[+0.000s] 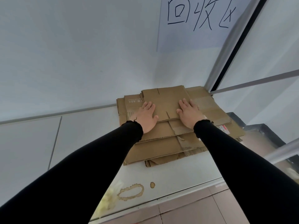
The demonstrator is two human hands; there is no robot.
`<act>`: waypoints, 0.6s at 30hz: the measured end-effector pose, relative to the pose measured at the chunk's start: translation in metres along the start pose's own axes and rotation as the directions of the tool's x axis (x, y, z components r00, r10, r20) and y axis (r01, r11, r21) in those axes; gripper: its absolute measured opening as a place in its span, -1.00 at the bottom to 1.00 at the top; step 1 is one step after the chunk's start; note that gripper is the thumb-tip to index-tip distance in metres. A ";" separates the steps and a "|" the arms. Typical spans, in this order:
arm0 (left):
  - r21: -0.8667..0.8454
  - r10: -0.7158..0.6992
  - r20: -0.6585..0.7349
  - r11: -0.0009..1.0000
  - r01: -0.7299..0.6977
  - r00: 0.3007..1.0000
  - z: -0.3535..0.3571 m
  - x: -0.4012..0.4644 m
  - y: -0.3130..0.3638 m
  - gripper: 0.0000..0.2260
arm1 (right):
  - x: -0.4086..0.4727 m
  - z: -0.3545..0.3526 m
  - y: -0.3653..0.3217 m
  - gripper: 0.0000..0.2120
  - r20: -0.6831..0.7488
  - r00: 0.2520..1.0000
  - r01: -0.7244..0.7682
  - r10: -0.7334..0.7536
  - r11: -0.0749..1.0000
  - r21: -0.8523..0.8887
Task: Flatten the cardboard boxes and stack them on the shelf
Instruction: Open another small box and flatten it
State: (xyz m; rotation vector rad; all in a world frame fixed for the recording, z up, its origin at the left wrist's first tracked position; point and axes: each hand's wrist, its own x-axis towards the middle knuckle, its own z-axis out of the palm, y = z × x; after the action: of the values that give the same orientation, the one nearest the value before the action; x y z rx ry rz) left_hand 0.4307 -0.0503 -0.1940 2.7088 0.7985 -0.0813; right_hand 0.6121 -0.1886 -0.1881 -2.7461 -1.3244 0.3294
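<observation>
Here, left hand (148, 116) and right hand (190, 114) — fingers straight — press the flattened boxes (163, 141).

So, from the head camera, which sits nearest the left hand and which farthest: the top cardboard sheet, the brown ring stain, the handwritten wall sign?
1. Top cardboard sheet: directly under the left hand.
2. Ring stain: on the shelf, toward the person.
3. Wall sign: high, upper right.

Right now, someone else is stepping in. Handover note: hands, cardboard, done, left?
Left hand: flat, fingers straight, pressing the top flattened box.
Right hand: the same, on that box's right side.
Cardboard: the stack of flattened boxes lies on the white shelf, back against the wall under the handwritten sign.
Done: every box in view is flat and stacked.
Left: lift both hands off; edges are uneven, so maybe square them. No unflattened boxes in view.
</observation>
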 end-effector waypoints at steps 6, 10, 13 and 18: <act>0.087 -0.022 0.056 0.996 0.017 0.998 -0.006 0.001 0.004 -0.43 | 0.000 -0.008 -0.005 -0.45 0.066 0.997 -0.048 0.048 0.999 -0.001; 0.157 -0.008 0.004 0.987 0.008 1.000 -0.010 -0.013 0.014 -0.48 | -0.009 -0.009 -0.021 -0.51 -0.026 0.988 -0.156 0.154 0.985 -0.077; 0.181 0.088 -0.040 0.980 -0.080 0.995 -0.016 -0.033 0.014 -0.64 | -0.018 -0.012 -0.030 -0.62 -0.116 0.970 -0.213 0.212 0.977 0.002; 0.110 0.090 0.113 0.989 -0.103 0.989 -0.034 -0.056 0.000 -0.48 | -0.034 -0.023 -0.033 -0.56 -0.023 0.983 -0.174 0.181 0.968 0.179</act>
State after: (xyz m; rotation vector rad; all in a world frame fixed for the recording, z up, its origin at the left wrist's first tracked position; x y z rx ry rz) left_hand 0.3827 -0.0685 -0.1537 2.8186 0.6488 -0.2576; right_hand 0.5715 -0.1934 -0.1551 -2.7105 -0.9893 0.3830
